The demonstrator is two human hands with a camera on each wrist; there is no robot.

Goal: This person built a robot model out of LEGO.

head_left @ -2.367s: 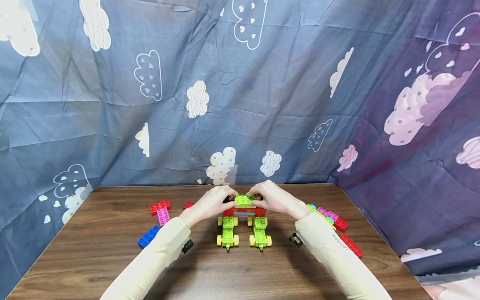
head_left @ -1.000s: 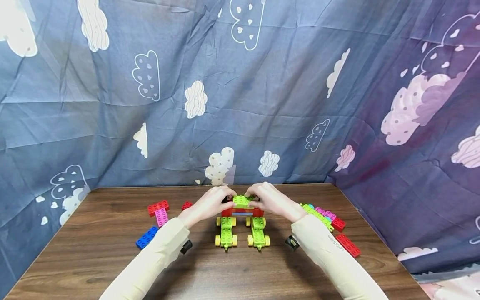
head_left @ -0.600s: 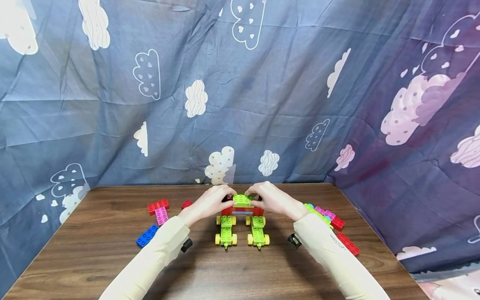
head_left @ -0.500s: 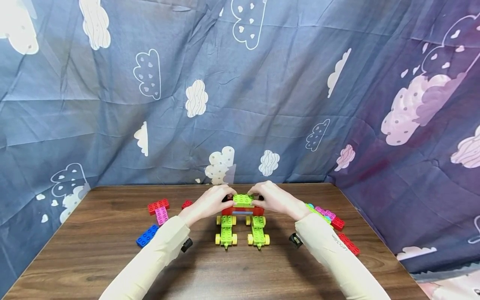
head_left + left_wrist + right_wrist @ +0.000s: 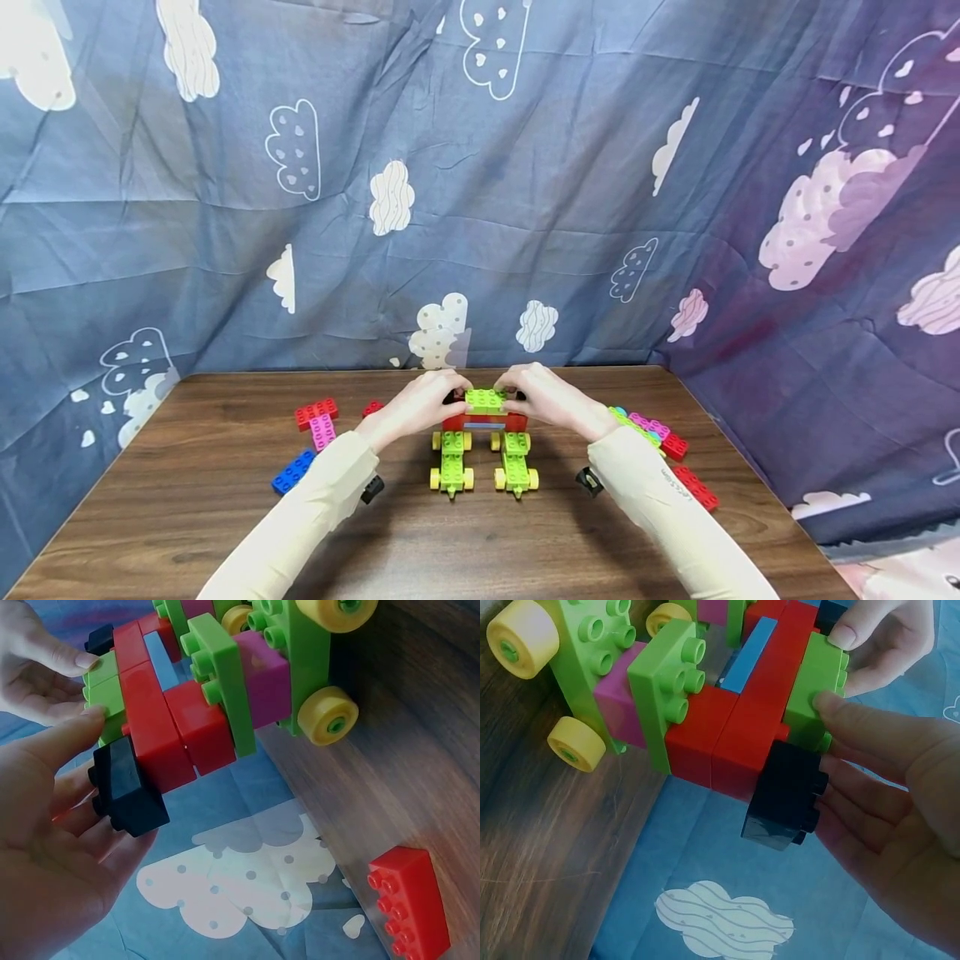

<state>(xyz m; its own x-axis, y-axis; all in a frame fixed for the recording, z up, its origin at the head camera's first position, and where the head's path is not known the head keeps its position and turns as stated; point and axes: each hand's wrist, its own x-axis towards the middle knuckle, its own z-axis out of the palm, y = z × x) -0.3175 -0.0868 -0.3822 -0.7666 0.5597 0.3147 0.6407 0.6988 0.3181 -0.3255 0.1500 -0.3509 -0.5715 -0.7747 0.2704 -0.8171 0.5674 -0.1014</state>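
Note:
Two light-green bricks [image 5: 485, 402] lie side by side on top of a toy-brick build. My left hand [image 5: 420, 404] grips their left end, thumb on the near side. At the right end, my right hand [image 5: 551, 400] pinches them with its thumb in front. Below are red bricks [image 5: 754, 697] with a blue strip [image 5: 748, 654] between them. A black brick [image 5: 131, 791] shows at the left end, another black brick [image 5: 784, 795] at the right. Underneath, purple bricks [image 5: 262, 679] join two green wheeled bases [image 5: 452, 472] with yellow wheels. The fingers' far sides are partly hidden in the head view.
On the wooden table [image 5: 480, 550], red [image 5: 317, 412], pink [image 5: 323, 432] and blue [image 5: 293, 472] bricks lie left. At right are a mixed green-and-pink group [image 5: 648, 427] and red bricks [image 5: 696, 487]. A patterned cloth [image 5: 480, 208] hangs behind the table's far edge.
The right fingertips sit slightly farther right on the green bricks than a second ago. Both hands otherwise stay in place, and the build stands where it was.

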